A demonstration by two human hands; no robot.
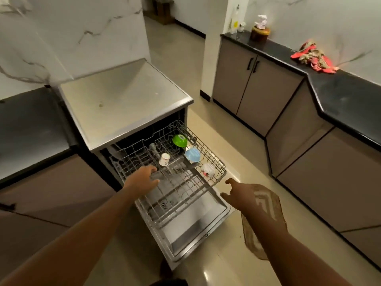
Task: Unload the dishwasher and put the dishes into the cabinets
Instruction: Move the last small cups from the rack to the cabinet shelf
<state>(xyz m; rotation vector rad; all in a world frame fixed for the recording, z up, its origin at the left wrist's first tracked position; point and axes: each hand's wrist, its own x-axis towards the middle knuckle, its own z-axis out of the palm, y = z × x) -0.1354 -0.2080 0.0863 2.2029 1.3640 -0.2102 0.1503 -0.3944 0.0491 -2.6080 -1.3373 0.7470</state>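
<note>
Our left hand (144, 178) grips the upper rack (214, 179) front rail; right hand (250, 198) released, just beside it. Rack holds white cup (164, 159), green bowl (179, 140), blue bowl (192, 155), patterned bowl (207, 170). Unloading hardly begun; next, we judge, lift the cup.

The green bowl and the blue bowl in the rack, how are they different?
The green bowl is bright lime green; the blue bowl is pale blue. The green bowl sits farther back in the upper rack, while the blue bowl sits nearer the person, closer to the right hand. The green bowl looks a bit smaller. Both lie tipped on their sides along the rack's right side, and no hand touches either.
</note>
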